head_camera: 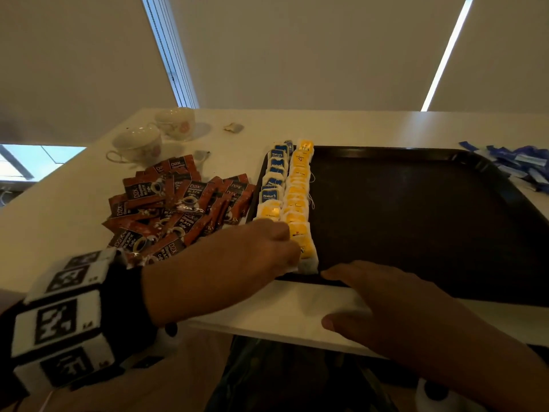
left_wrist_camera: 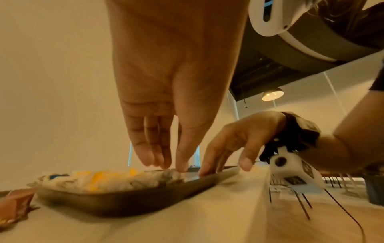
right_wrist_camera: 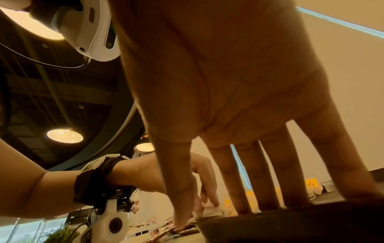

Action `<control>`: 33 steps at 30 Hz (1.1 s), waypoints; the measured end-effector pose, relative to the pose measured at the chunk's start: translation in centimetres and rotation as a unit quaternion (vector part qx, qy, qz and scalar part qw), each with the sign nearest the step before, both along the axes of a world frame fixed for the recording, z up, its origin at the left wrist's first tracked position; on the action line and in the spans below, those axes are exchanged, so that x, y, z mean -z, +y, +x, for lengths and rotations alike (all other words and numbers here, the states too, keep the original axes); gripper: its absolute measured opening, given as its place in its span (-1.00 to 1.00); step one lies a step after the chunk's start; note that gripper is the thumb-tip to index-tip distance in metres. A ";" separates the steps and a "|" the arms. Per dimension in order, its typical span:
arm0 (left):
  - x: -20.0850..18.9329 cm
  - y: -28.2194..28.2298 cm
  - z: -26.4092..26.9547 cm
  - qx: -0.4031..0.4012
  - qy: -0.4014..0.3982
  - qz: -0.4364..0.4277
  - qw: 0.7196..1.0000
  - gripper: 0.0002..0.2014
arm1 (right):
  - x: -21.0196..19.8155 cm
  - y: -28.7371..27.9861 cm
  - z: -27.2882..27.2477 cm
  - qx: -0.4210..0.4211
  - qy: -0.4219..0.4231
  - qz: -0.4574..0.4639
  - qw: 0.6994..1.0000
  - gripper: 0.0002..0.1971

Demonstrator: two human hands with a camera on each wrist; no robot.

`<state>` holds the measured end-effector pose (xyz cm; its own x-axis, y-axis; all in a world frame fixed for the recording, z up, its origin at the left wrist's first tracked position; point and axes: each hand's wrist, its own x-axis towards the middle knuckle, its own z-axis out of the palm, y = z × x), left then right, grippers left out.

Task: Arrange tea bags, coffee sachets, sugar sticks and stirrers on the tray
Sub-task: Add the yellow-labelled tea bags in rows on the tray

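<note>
A dark tray (head_camera: 416, 221) lies on the white table. Along its left side run two rows of tea bags, one blue-labelled (head_camera: 274, 179) and one yellow (head_camera: 298, 200). My left hand (head_camera: 267, 251) reaches over the tray's near left corner, thumb and fingertips (left_wrist_camera: 164, 162) pinching the white tea bag (left_wrist_camera: 172, 175) at the near end of the yellow row. My right hand (head_camera: 386, 298) is spread, its fingertips (right_wrist_camera: 295, 197) on the tray's near rim and its thumb on the table. Red-brown coffee sachets (head_camera: 178, 209) are heaped left of the tray. Blue sugar sticks (head_camera: 517, 165) lie beyond its right corner.
Two white teacups (head_camera: 139, 144) (head_camera: 175, 121) stand at the back left, with a crumpled wrapper (head_camera: 234, 127) near them. The table's front edge (head_camera: 282, 328) runs just below the tray. Most of the tray floor right of the tea bags is bare.
</note>
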<state>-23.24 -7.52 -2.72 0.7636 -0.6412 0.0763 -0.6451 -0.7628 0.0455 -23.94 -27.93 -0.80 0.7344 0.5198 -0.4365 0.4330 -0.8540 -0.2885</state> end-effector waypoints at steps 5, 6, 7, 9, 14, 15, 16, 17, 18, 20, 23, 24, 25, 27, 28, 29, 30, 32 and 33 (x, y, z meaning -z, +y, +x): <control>2.0 1.0 -0.8 0.025 -0.062 0.041 0.997 -0.53 | 0.3 0.0 -0.1 -0.017 0.006 -0.002 1.000 -0.34; 2.2 1.2 -0.8 0.020 -0.062 0.041 0.997 -0.52 | 0.4 0.0 0.0 -0.020 0.007 0.000 1.000 -0.34; 2.4 1.3 -0.6 0.017 -0.066 0.041 0.997 -0.52 | 0.5 -0.1 0.0 -0.022 0.005 0.001 1.000 -0.35; 2.5 1.4 -0.3 0.013 -0.073 0.043 0.996 -0.53 | 0.6 -0.2 0.0 -0.025 -0.001 0.007 1.000 -0.36; 2.7 1.3 -0.3 0.005 -0.065 0.047 0.997 -0.54 | 0.7 -0.4 -0.1 -0.034 0.001 0.011 0.999 -0.36; 2.8 1.2 -0.4 0.001 -0.066 0.045 0.997 -0.54 | 0.7 -0.4 -0.1 -0.034 -0.001 0.012 0.999 -0.36; 2.7 1.2 -0.4 -0.003 -0.068 0.043 0.997 -0.53 | 0.7 -0.4 -0.1 -0.034 -0.005 0.013 0.999 -0.36; 2.7 1.1 -0.4 -0.004 -0.070 0.041 0.997 -0.52 | 0.7 -0.4 -0.1 -0.035 -0.006 0.013 0.999 -0.36; 2.8 1.1 -0.4 -0.005 -0.071 0.038 0.997 -0.51 | 0.8 -0.4 -0.1 -0.036 -0.006 0.012 0.999 -0.36; 2.9 1.2 -0.1 -0.009 -0.074 0.037 0.996 -0.51 | 0.9 -0.4 -0.1 -0.037 -0.009 0.012 0.999 -0.36; 3.0 1.4 0.5 -0.008 -0.075 0.032 0.997 -0.51 | 1.0 -0.6 -0.2 -0.036 -0.013 0.017 0.999 -0.36; 3.0 1.3 0.6 -0.006 -0.075 0.031 0.997 -0.52 | 1.0 -0.6 -0.2 -0.036 -0.016 0.020 0.999 -0.36; 2.9 1.3 0.7 -0.007 -0.075 0.031 0.997 -0.52 | 1.0 -0.7 -0.2 -0.036 -0.017 0.022 0.999 -0.37; 2.8 1.1 0.7 -0.007 -0.082 0.032 0.996 -0.50 | 1.0 -0.7 -0.1 -0.034 -0.012 0.022 0.999 -0.36; 2.9 1.1 0.7 -0.008 -0.085 0.031 0.996 -0.50 | 1.0 -0.6 -0.1 -0.034 -0.008 0.021 0.999 -0.36; 2.9 1.1 0.6 -0.010 -0.084 0.031 0.996 -0.50 | 1.0 -0.6 0.0 -0.035 -0.006 0.020 0.999 -0.36; 3.0 1.2 0.6 -0.013 -0.081 0.032 0.996 -0.50 | 1.1 -0.6 0.0 -0.036 -0.006 0.021 0.999 -0.36; 3.0 1.2 0.8 -0.016 -0.078 0.035 0.996 -0.52 | 1.1 -0.6 0.0 -0.036 -0.010 0.020 0.999 -0.35; 2.7 1.3 0.8 -0.013 -0.071 0.029 0.997 -0.55 | 1.1 -0.6 0.0 -0.037 -0.011 0.019 0.999 -0.35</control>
